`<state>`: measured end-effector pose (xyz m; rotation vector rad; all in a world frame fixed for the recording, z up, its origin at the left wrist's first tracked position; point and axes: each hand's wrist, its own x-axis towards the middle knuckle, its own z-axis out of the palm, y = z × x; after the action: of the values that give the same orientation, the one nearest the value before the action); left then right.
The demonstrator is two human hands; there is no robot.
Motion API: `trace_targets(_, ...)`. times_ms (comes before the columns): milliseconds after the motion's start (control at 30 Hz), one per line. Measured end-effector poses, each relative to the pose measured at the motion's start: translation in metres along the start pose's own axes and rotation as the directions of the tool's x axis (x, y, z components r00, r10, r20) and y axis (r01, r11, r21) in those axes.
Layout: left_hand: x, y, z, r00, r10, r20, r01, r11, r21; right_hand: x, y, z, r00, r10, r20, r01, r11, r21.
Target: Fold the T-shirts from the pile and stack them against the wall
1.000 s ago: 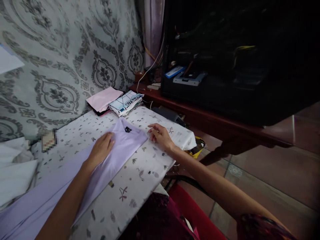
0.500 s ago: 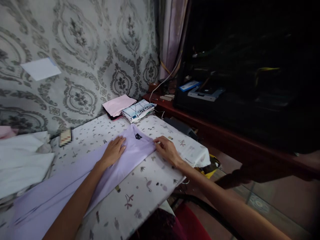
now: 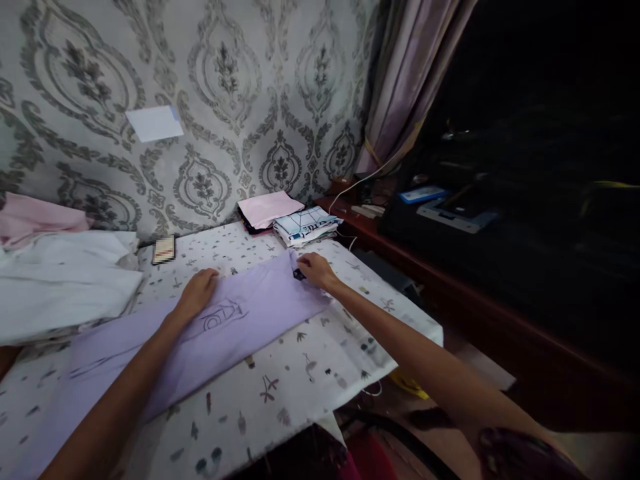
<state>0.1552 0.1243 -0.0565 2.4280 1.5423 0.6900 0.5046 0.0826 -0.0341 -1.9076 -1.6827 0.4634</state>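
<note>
A lavender T-shirt [image 3: 260, 300] lies in a long folded strip across the table, with a dark line print on its upper face. At its neck end, my right hand [image 3: 315, 270] pinches the collar beside a small black label. My left hand [image 3: 200, 291] is on the shirt's far edge, its fingers bent around the cloth and its fingertips partly hidden.
Folded clothes with a pink top piece [image 3: 270, 209] and a printed white stack [image 3: 306, 225] sit at the back corner. White garments [image 3: 65, 280] and a pink cloth [image 3: 40, 217] lie left. A small card box [image 3: 164, 250] is near the wall. A dark wooden cabinet [image 3: 400, 257] borders the right.
My left hand has gone from lying flat to gripping the far edge. The right hand has shifted from the shirt's near corner to the collar. More print shows, and the view has turned left.
</note>
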Motion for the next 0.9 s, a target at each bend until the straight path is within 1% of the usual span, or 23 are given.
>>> trace_targets(67, -0.008, -0.014, -0.007, 1.000, -0.016, -0.008, 0.016, 0.999, 0.031, 0.023, -0.008, 0.009, 0.999, 0.032, 0.007, -0.032, 0.999, 0.008)
trace_targets(167, -0.025, -0.031, -0.017, 1.000, -0.019, -0.023, 0.021, 0.996, 0.084, 0.055, -0.013, 0.021, 0.992, 0.127, -0.003, -0.127, 0.992, 0.011)
trace_targets(233, -0.038, -0.041, -0.025, 0.999, -0.030, -0.037, 0.034, 0.992, 0.119, 0.071, -0.013, 0.028, 0.982, 0.190, -0.016, -0.190, 0.982, 0.010)
trace_targets(300, -0.049, -0.051, -0.033, 0.997, -0.053, -0.050, 0.060, 0.987, 0.150, 0.080, -0.010, 0.035, 0.974, 0.226, -0.030, -0.226, 0.974, 0.013)
trace_targets(467, -0.066, -0.068, -0.049, 0.995, -0.095, -0.039, 0.101, 0.976, 0.195, 0.084, -0.004, 0.047, 0.975, 0.206, -0.081, -0.201, 0.977, 0.066)
trace_targets(600, -0.069, -0.074, -0.051, 0.992, -0.124, -0.039, 0.129, 0.962, 0.242, 0.085, 0.000, 0.050, 0.963, 0.230, -0.138, -0.220, 0.972, 0.084)
trace_targets(767, -0.067, -0.078, -0.046, 0.993, -0.102, -0.058, 0.116, 0.938, 0.328, 0.086, -0.002, 0.050, 0.951, 0.253, -0.180, -0.256, 0.967, 0.004)
trace_targets(900, -0.067, -0.075, -0.048, 0.990, -0.133, -0.040, 0.138, 0.918, 0.371, 0.076, -0.011, 0.046, 0.961, 0.198, -0.194, -0.213, 0.975, -0.059)
